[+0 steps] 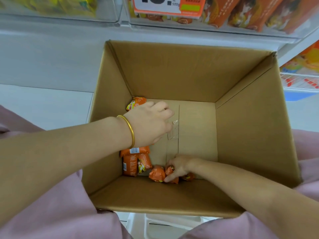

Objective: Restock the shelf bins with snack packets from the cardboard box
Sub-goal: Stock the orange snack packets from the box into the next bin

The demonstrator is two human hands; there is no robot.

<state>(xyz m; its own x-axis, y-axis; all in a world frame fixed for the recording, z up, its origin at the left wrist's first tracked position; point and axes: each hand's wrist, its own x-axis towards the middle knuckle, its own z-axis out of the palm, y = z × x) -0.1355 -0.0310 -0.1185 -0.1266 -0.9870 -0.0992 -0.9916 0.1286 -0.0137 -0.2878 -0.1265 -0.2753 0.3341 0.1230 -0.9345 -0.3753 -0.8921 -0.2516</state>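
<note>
- Plainly, the snack packets [134, 163] are small, puffy foil pillows. I judge them light, soft and a bit slick, and their contents could be crushed by a hard squeeze.
- I would take each one across its plump middle, or scoop several together, not pull at a crimped end.
- The cardboard box [172, 75] stands open with tall stiff walls and is nearly empty, most of its floor bare.
- A small stack of packets lies against the left wall towards the near-left corner, some of them barcode side up.
- One lone packet [136, 102] sits in the far-left corner.
- A few more lie along the near wall, about midway.
- A strip of clear tape [173, 130] runs along the seam in the middle of the floor.
- My right grip [179, 167] is down at the near wall, clenched round an orange packet [170, 171], with others touching it on either side.
- My left grip [150, 123], a gold bangle [130, 130] at the wrist, is low by the left wall between the lone packet and the stack. Its fingers are curled downward, and I cannot tell whether it holds anything.
- Above the far wall of the box, the clear shelf bins [207, 28] hold matching orange packs behind a price tag [165, 6].
- The neighbouring bin [103, 19] on the left holds yellow ones.
- With so little left, I judge the restocking is close to done.
</note>
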